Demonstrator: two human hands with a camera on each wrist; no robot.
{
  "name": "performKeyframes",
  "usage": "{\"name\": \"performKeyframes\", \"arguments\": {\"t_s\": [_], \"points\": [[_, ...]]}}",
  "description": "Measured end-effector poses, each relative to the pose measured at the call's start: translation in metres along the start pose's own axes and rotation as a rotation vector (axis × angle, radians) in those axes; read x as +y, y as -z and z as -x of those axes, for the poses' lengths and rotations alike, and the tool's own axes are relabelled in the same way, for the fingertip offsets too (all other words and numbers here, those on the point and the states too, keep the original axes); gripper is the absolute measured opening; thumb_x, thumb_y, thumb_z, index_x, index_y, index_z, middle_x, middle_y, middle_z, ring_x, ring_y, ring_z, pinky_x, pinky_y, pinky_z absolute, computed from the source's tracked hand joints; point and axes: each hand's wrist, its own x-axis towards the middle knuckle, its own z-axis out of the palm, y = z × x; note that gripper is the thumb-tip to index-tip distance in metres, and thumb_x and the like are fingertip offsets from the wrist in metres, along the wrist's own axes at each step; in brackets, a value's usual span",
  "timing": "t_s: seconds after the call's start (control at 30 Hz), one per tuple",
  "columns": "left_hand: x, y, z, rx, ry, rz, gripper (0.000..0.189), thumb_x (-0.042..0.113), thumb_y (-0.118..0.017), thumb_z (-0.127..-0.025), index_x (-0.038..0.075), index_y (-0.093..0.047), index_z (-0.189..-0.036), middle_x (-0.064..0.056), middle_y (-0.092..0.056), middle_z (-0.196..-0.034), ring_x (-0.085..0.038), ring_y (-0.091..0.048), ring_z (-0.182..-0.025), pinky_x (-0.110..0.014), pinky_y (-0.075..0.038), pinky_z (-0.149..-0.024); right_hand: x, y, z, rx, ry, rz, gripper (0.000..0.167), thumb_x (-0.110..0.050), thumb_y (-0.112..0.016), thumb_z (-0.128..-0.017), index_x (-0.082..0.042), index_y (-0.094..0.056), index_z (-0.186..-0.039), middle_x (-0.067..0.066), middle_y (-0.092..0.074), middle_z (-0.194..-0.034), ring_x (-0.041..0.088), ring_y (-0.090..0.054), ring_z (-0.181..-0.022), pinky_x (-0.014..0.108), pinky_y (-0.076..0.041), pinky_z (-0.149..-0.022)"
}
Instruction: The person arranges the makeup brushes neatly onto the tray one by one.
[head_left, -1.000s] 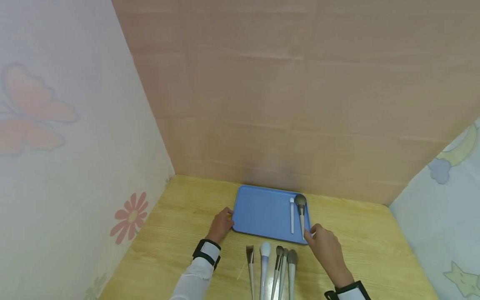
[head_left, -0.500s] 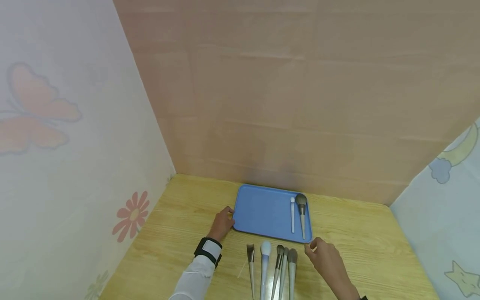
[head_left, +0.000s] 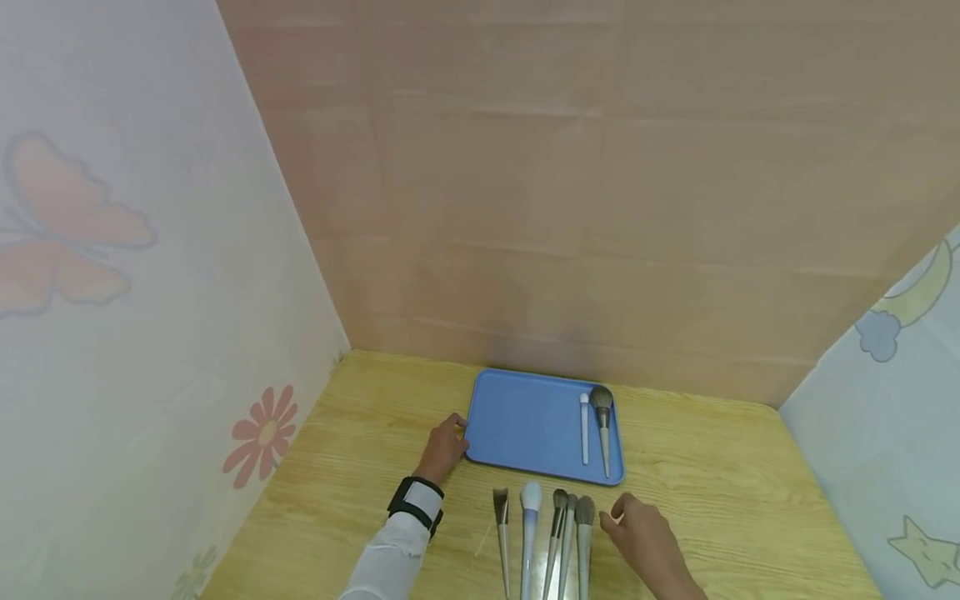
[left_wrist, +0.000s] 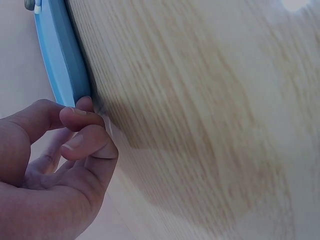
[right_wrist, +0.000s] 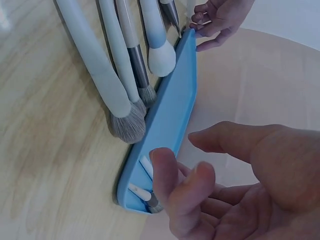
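Observation:
A blue tray (head_left: 525,425) lies toward the back of the table, with a small white makeup brush (head_left: 584,429) and a large dark-haired makeup brush (head_left: 602,417) side by side at its right end. My left hand (head_left: 442,450) grips the tray's near left corner; the left wrist view shows thumb and fingers at that corner (left_wrist: 77,95). Apart from the tray, my right hand (head_left: 645,533) hovers to the right of the loose brushes, nearest a fluffy grey makeup brush (head_left: 585,521). In the right wrist view, its thumb and fingers are spread with nothing between them.
Several makeup brushes lie in a row in front of the tray, heads pointing away, among them a white-headed one (head_left: 530,500) and a flat dark one (head_left: 501,504). A brown sheet (head_left: 570,208) rises behind the table; patterned panels (head_left: 150,375) stand at both sides.
My right hand has let go of the dark-haired brush's handle on the tray and drawn back toward the loose brushes. The left hand stays at the tray's corner.

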Motion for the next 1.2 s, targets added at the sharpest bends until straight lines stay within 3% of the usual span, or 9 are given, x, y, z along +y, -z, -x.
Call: {"name": "performKeyframes", "arguments": {"t_s": [0.13,0.43,0.63,0.93,1.2], "points": [[-0.001,-0.001,0.0,0.0,-0.002,0.006,0.034,-0.004,-0.064,-0.084,-0.003,-0.061,-0.118,-0.005,-0.057,-0.07,-0.012,-0.039,-0.055,-0.024,-0.035,-0.055,0.003,-0.005,0.0,-0.013,-0.01,0.009,0.025,-0.021,-0.066,-0.09,0.003,-0.061,-0.091,0.007,-0.065,-0.072,0.016,-0.054,-0.058,0.032,-0.044,-0.053],[0.002,-0.001,0.002,-0.001,0.011,-0.009,0.033,-0.005,-0.063,-0.085,-0.004,-0.061,-0.118,-0.009,-0.062,-0.078,-0.013,-0.041,-0.057,-0.025,-0.036,-0.056,0.006,-0.016,0.002,-0.089,-0.04,-0.024,0.025,-0.022,-0.069,-0.088,0.001,-0.058,-0.09,0.007,-0.065,-0.076,0.017,-0.052,-0.064,0.036,-0.046,-0.058],[0.001,-0.001,0.003,-0.002,0.012,-0.012,0.034,-0.005,-0.063,-0.084,-0.004,-0.061,-0.118,-0.007,-0.059,-0.073,-0.012,-0.041,-0.055,-0.024,-0.036,-0.055,0.011,-0.025,0.002,-0.099,-0.043,-0.028,0.028,-0.024,-0.069,-0.088,0.001,-0.059,-0.091,0.011,-0.066,-0.08,0.021,-0.059,-0.07,0.04,-0.049,-0.064],[0.005,0.001,0.003,0.019,-0.011,-0.019,0.033,-0.007,-0.063,-0.083,-0.005,-0.061,-0.115,-0.014,-0.065,-0.081,-0.013,-0.036,-0.058,-0.025,-0.032,-0.054,0.012,-0.036,0.0,-0.219,-0.13,-0.068,0.036,-0.027,-0.067,-0.09,0.007,-0.057,-0.097,0.012,-0.063,-0.081,0.022,-0.054,-0.07,0.04,-0.05,-0.066],[0.003,0.0,0.002,0.011,0.003,-0.027,0.033,-0.006,-0.064,-0.083,-0.004,-0.062,-0.116,-0.013,-0.067,-0.083,-0.012,-0.037,-0.058,-0.024,-0.033,-0.055,0.012,-0.051,0.002,-0.194,-0.114,-0.09,0.029,-0.022,-0.068,-0.089,0.005,-0.055,-0.09,0.012,-0.062,-0.079,0.024,-0.06,-0.072,0.041,-0.051,-0.065]]}}
